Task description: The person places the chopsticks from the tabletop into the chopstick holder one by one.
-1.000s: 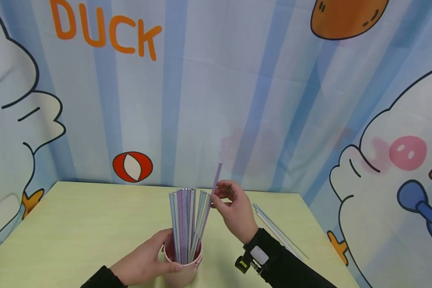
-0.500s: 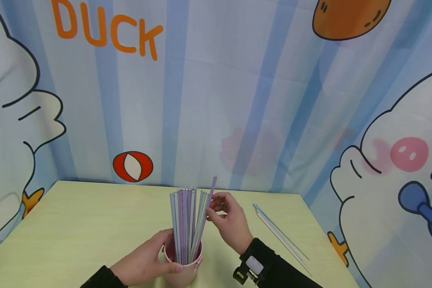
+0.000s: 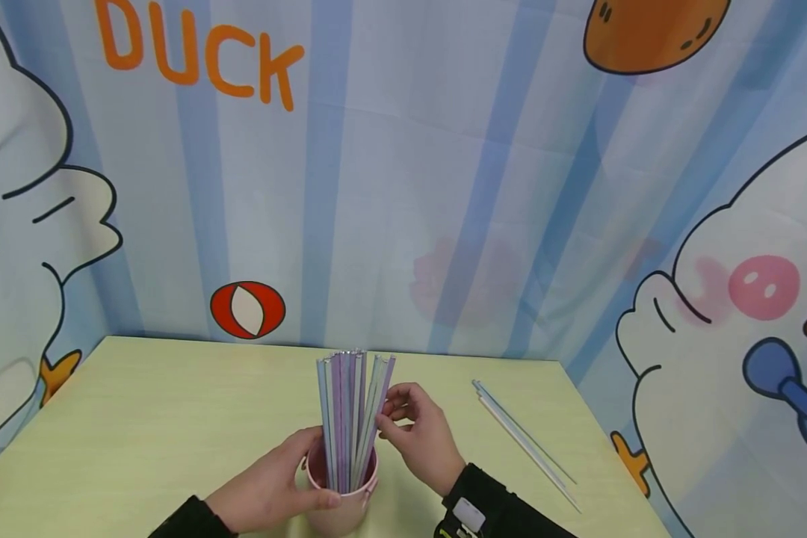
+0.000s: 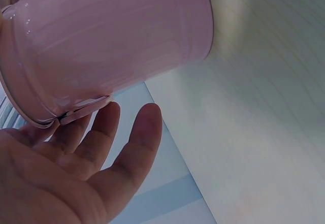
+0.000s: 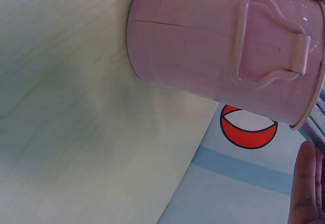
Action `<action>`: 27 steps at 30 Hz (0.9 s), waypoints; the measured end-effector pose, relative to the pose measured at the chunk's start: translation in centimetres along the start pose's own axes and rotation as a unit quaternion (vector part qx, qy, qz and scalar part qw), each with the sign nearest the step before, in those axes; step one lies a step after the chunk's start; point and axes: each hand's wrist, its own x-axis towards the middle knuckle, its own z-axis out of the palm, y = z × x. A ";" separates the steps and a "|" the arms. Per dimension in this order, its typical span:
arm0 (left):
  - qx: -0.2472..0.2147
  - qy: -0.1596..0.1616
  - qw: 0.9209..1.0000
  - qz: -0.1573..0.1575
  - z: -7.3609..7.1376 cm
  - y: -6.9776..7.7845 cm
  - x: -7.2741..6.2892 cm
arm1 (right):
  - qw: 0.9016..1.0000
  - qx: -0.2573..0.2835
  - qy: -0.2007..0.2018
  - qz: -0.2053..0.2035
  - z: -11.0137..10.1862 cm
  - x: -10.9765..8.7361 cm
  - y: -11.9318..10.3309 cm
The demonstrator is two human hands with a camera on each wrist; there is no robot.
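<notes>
A pink bucket (image 3: pixel 339 519) stands upright on the table, holding a bunch of purple, blue and pale green straws (image 3: pixel 339 418). My left hand (image 3: pixel 269 482) grips the bucket near its rim, thumb at the front and fingers around the far side. In the left wrist view, fingertips touch the handle on the bucket's side. My right hand (image 3: pixel 425 437) pinches a purple straw (image 3: pixel 386 381) between thumb and forefinger at the bunch's right edge. That straw's top is about level with the others, and its lower end is inside the bucket. Only part of my right hand shows in the right wrist view.
Several loose straws (image 3: pixel 518 433), white, blue and green, lie on the table to the right of my right hand. The pale yellow table (image 3: pixel 195 403) ends at a striped cloth backdrop (image 3: pixel 390 187) printed with ducks. A small side handle (image 5: pixel 241 46) sticks out from the bucket.
The purple straw has slid down into the bucket, from well above the bunch to level with it. My right hand has moved down and slightly left. My left hand has stayed put.
</notes>
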 end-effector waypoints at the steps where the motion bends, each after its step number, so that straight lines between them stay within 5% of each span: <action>1: 0.000 0.001 1.000 0.001 0.0 0.0 0.0 | 1.000 -0.001 -0.002 0.000 0.1 -0.1 0.1; 27: 0.000 0.002 1.000 -0.003 0.1 -0.1 0.0 | 0.999 -0.033 -0.025 0.011 -1.2 -0.7 1.2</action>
